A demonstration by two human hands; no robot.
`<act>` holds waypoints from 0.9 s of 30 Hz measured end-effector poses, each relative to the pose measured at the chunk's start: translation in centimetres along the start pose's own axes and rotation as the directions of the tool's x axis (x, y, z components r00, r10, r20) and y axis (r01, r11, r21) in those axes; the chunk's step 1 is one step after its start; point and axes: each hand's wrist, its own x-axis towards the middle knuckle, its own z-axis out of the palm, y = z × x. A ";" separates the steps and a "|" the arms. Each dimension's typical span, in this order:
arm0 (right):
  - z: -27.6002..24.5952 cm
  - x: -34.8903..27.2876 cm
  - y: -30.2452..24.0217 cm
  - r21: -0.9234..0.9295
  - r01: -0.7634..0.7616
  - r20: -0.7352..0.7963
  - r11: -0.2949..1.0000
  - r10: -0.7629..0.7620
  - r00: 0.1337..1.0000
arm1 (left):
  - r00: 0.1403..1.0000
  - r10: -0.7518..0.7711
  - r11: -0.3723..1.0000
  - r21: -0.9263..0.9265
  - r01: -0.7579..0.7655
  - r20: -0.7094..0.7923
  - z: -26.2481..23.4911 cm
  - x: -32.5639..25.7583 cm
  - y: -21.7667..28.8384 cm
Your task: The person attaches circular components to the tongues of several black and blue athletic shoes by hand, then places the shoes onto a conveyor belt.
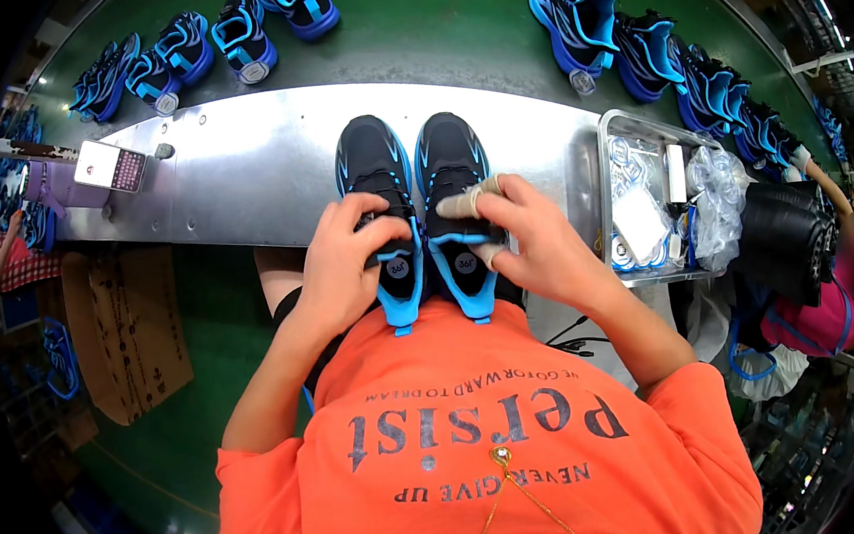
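Note:
Two black sneakers with blue trim stand side by side on the metal bench edge, toes pointing away and heels close to my body. My left hand [340, 264] grips the left sneaker [372, 156], its fingers and thumb bent over the lace and tongue area. On the right sneaker [450, 150], my right hand [543, 243] holds the upper near the collar from its outer side. Pale coverings wrap some fingers of that hand. Both openings face me, with round labels showing on the insoles. My fingers partly hide the tongues.
Behind the metal bench [237, 146], a green surface carries sneakers [241, 39] at the left and more sneakers [577, 29] at the right. A metal tray [610, 192] holds small packets and plastic bags. A purple container [69, 185] stands left, above a cardboard box [131, 330]. Other people work at both sides.

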 end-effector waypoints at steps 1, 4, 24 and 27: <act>0.3 -0.7 0.1 0.018 0.008 0.023 1.000 -0.008 1.000 | 0.999 -0.038 0.999 0.003 0.038 -0.007 0.4 -0.8 0.5; 1.5 -2.6 1.0 -0.341 0.139 0.027 0.930 -0.139 0.990 | 0.993 0.108 0.936 0.340 -0.085 -0.048 2.8 -2.9 1.5; 1.4 -0.3 1.0 -0.375 0.210 0.034 0.903 -0.213 0.976 | 0.996 0.090 0.987 0.132 -0.088 -0.007 2.3 1.3 0.9; 0.8 0.3 1.2 -0.314 0.212 0.132 0.926 -0.178 0.975 | 0.987 0.123 0.975 0.198 -0.100 -0.104 2.5 1.0 1.0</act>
